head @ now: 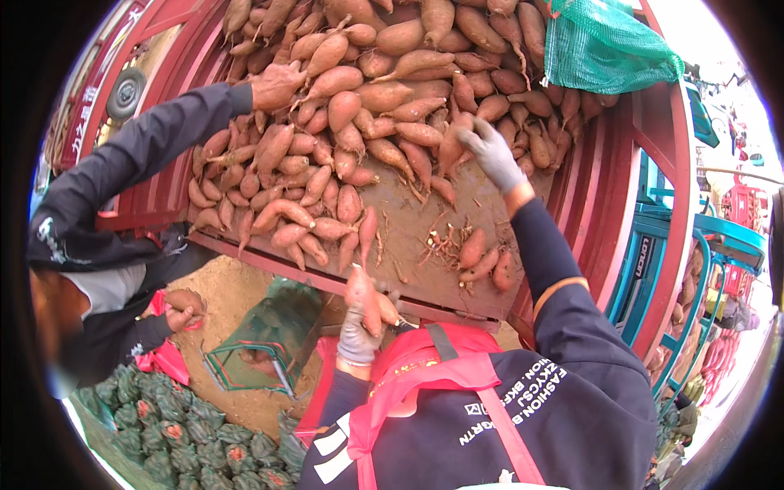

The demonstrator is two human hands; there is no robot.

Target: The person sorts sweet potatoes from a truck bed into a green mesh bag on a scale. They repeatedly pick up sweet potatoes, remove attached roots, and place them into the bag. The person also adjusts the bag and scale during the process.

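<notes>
My left hand (358,340), in a pale work glove, is closed around a reddish sweet potato (364,297) in front of my apron. A second sweet potato (388,309) shows beside it, partly hidden, with gloved fingertips behind. Farther out over the truck bed (416,257), my gloved right hand (495,153) grips a large sweet potato (452,146) at the near edge of the heap. Below that hand, a few sweet potatoes (481,266) lie near broken root ends (444,239).
At left, a co-worker's hand (275,86) touches the heap (392,92); the other hand (184,315) holds a sweet potato. A green mesh bag (269,343) hangs on a metal frame. Filled bags (196,441) cover the ground. Green netting (612,49) drapes the red side rail.
</notes>
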